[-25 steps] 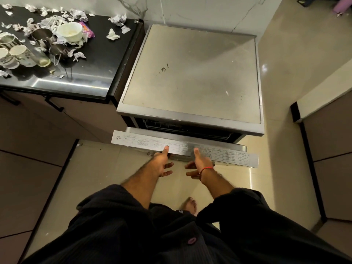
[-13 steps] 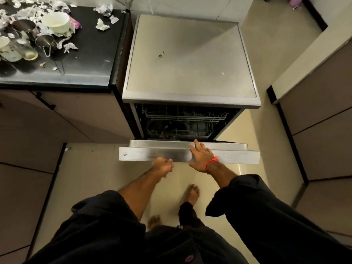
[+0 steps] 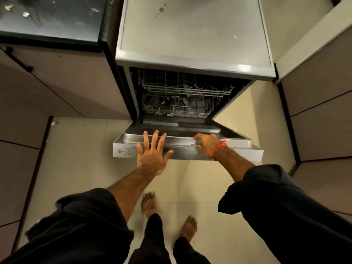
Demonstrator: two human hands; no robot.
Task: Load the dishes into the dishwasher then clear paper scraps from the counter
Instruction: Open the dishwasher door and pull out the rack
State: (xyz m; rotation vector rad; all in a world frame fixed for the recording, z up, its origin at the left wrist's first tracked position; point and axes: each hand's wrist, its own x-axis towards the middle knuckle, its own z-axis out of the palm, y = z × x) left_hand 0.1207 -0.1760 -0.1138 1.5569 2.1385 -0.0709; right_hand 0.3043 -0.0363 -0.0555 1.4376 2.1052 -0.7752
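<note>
Right hand (image 3: pixel 206 144) is curling its grip round the top edge of the door (image 3: pixel 238 149), fingers hooked over the lip, likely bearing the weight so the door is coming down slowly rather than dropping. Left hand (image 3: pixel 152 155) is lying spread flat, fingers straight, beside that grip on the same edge, seemingly steadying. Beyond both grips the racks (image 3: pixel 181 92) are sitting bare inside the dishwasher (image 3: pixel 194 60); the dishes are lying out of view, and up left of the left hand only a few scraps (image 3: pixel 25 14) are showing on the tabletop (image 3: pixel 57 25), so loading is not yet starting.
</note>
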